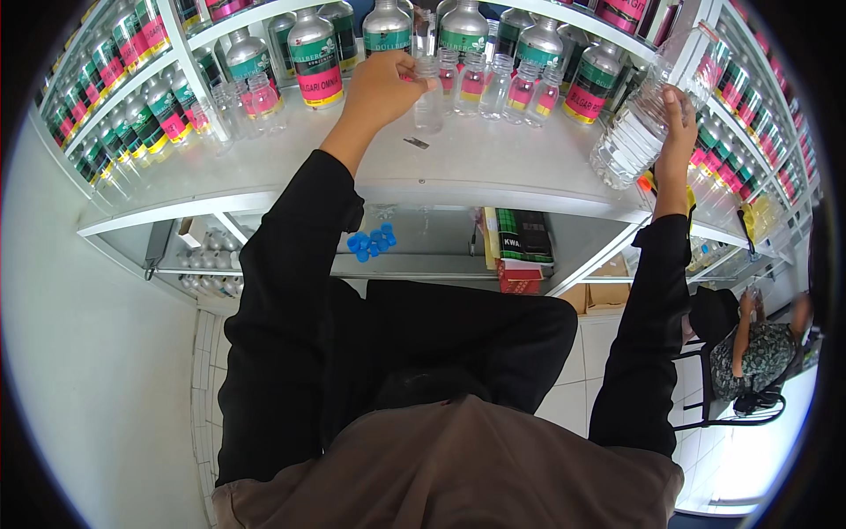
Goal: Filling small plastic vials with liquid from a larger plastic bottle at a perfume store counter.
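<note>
My left hand (383, 86) pinches the neck of a small clear plastic bottle (429, 112) that is uncapped and upright at the white shelf top (370, 152). With my right hand (679, 129) I grip a large ribbed clear plastic bottle (631, 135), tilted with its neck up and to the right. Its base is close to the shelf top; whether it touches cannot be told. Right beside the small bottle, several similar uncapped clear bottles (496, 89) stand in a group. A small flat dark piece (416, 143) lies in front of them.
Labelled aluminium bottles (314, 59) line the back and side shelves. More small clear bottles (264, 99) stand at the left. Blue caps (371, 242) and a stack of books (524, 238) occupy the compartment below. A person (753, 357) sits at the far right.
</note>
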`<state>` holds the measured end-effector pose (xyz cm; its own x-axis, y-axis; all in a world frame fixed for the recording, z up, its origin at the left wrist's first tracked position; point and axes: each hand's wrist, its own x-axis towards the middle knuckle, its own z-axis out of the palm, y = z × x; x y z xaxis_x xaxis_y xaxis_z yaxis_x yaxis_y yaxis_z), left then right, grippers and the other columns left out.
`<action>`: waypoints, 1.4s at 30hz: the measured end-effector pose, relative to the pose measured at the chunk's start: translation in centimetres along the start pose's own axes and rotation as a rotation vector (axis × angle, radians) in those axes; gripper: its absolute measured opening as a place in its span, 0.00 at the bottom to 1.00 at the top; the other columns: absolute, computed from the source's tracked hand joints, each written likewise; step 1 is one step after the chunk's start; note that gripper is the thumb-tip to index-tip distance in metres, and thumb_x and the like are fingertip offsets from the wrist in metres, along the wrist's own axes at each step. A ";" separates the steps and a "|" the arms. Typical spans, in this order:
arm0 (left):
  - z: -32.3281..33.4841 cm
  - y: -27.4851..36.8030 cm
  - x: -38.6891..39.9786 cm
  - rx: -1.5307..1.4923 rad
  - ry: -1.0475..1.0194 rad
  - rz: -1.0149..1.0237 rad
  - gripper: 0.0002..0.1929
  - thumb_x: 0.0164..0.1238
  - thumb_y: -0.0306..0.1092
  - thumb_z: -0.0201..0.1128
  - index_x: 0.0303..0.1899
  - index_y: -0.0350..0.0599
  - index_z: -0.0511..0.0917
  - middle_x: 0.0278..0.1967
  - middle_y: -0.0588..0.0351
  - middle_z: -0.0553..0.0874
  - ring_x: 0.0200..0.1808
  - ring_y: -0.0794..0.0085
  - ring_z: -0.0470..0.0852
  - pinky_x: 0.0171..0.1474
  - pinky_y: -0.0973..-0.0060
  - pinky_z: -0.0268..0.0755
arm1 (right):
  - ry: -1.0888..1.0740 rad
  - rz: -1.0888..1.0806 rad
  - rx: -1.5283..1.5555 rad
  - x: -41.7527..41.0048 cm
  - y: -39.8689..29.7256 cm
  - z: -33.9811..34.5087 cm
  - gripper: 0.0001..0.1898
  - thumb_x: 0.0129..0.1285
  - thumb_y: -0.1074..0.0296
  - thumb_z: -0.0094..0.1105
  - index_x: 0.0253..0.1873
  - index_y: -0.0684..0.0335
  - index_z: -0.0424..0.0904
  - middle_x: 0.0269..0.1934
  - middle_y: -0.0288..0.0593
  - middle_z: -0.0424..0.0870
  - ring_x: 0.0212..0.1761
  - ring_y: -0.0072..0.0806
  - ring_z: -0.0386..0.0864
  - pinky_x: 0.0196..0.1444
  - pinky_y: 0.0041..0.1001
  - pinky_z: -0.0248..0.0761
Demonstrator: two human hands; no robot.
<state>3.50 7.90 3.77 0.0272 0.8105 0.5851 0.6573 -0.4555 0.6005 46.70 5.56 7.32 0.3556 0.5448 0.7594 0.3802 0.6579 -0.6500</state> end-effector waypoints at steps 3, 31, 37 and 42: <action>0.3 -0.6 0.1 0.074 0.075 -0.040 0.26 0.63 0.43 0.80 0.56 0.34 0.85 0.47 0.48 0.92 0.42 0.68 0.91 0.42 0.71 0.85 | 0.016 0.003 0.061 -0.1 0.0 0.0 0.27 0.70 0.47 0.72 0.60 0.66 0.83 0.52 0.44 0.87 0.56 0.29 0.81 0.68 0.28 0.66; 1.9 -0.1 -4.1 -0.019 0.038 -0.044 0.36 0.52 0.37 0.81 0.64 0.51 0.72 0.46 0.48 0.88 0.39 0.62 0.89 0.47 0.64 0.81 | -0.023 0.002 -0.015 1.0 1.3 0.4 0.31 0.69 0.41 0.70 0.60 0.66 0.84 0.54 0.45 0.85 0.58 0.31 0.78 0.68 0.32 0.65; 4.4 2.9 -4.6 -0.114 -0.096 0.056 0.39 0.53 0.37 0.84 0.66 0.46 0.71 0.48 0.48 0.88 0.43 0.63 0.91 0.50 0.66 0.82 | 0.003 -0.010 -0.012 1.1 1.4 0.8 0.29 0.67 0.41 0.73 0.55 0.65 0.87 0.50 0.43 0.86 0.53 0.28 0.79 0.62 0.28 0.68; 8.8 5.7 -3.7 -0.241 -0.217 0.061 0.33 0.51 0.37 0.86 0.57 0.40 0.77 0.46 0.50 0.91 0.44 0.65 0.91 0.50 0.68 0.82 | 0.002 0.005 -0.007 0.8 1.2 0.7 0.28 0.66 0.42 0.74 0.54 0.64 0.87 0.48 0.41 0.87 0.49 0.25 0.79 0.58 0.26 0.69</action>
<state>13.77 5.55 0.28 0.2382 0.8268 0.5097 0.4532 -0.5587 0.6946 46.82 7.18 7.20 0.3595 0.5470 0.7560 0.3845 0.6513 -0.6541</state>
